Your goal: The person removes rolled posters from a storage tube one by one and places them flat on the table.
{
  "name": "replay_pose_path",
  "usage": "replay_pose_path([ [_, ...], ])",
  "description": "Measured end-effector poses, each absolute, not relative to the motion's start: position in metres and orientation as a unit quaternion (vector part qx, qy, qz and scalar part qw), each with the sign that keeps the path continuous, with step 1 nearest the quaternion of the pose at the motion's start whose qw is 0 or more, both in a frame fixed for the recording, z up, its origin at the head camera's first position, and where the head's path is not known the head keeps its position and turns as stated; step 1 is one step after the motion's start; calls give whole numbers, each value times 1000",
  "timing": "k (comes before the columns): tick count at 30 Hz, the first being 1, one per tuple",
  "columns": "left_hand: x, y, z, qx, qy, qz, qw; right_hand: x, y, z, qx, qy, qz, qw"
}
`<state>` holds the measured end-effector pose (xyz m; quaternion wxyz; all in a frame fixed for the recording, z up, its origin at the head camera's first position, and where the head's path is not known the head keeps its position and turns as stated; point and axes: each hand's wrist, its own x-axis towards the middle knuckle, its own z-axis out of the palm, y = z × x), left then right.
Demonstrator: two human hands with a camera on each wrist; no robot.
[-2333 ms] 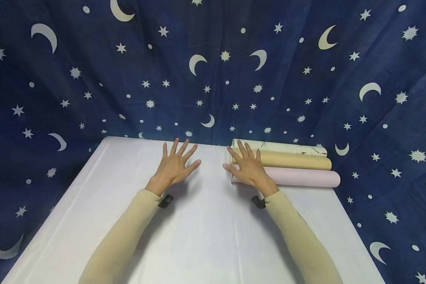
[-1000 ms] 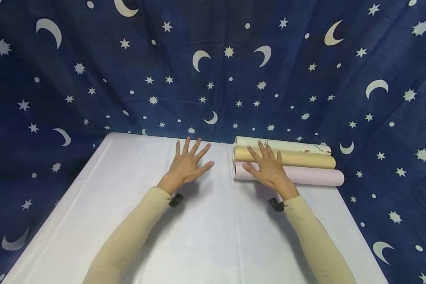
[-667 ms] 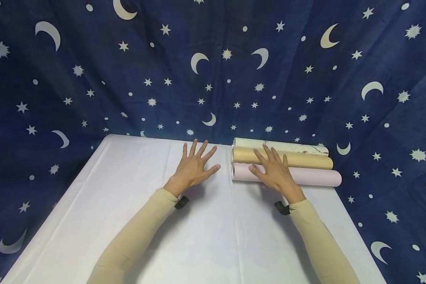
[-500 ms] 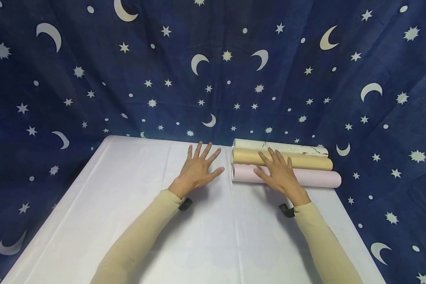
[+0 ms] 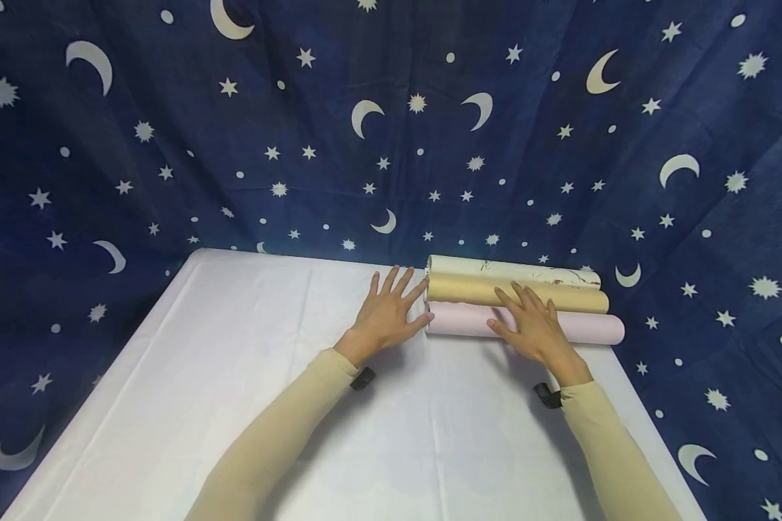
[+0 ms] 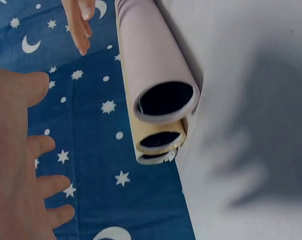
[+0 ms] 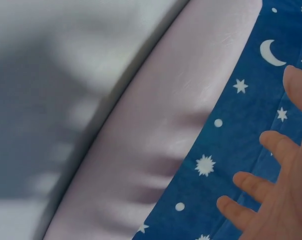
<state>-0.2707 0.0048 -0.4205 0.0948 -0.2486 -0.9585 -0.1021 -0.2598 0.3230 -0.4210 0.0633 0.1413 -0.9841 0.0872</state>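
Three rolls lie side by side at the back right of the table: a white roll [image 5: 515, 270] with a branch-like print, a tan roll [image 5: 463, 289], and a pink roll [image 5: 589, 328] nearest me. My left hand [image 5: 387, 315] hovers by their left ends, fingers spread. The left wrist view shows the hollow end of the pink roll [image 6: 155, 55], apart from my left hand [image 6: 11, 150]. Above the pink and tan rolls is my right hand [image 5: 537, 329], fingers spread and holding nothing. Finger shadows fall on the pink roll [image 7: 155, 105] in the right wrist view.
A white cloth [image 5: 234, 376] covers the table. Dark blue fabric [image 5: 326, 108] with moons and stars hangs behind and at both sides, close behind the white roll. A small black device [image 5: 363, 378] sits at each wrist.
Both hands have moved to the right, keeping their fingers spread. The left hand has come up to the rolls' left ends; the right has slid farther along above them. The rolls stay in place.
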Motion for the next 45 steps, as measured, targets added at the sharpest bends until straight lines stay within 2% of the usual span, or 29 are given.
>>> replay_pose_path([
  [10, -273, 37, -422, -265, -956, -85, 87, -259, 345, -427, 141, -985, 72, 76],
  [24, -277, 71, -433, -276, -957, -58, 68, -253, 363, -432, 136, -986, 72, 64],
  [30, -280, 81, -440, -272, -958, -48, 72, -255, 368, -436, 150, -982, 74, 87],
  [36, -280, 91, -448, -287, -953, -27, 93, -259, 372, -442, 147, -984, 69, 79],
  [45, -282, 102, -454, -293, -951, -24, 98, -260, 377, -446, 139, -986, 72, 60],
])
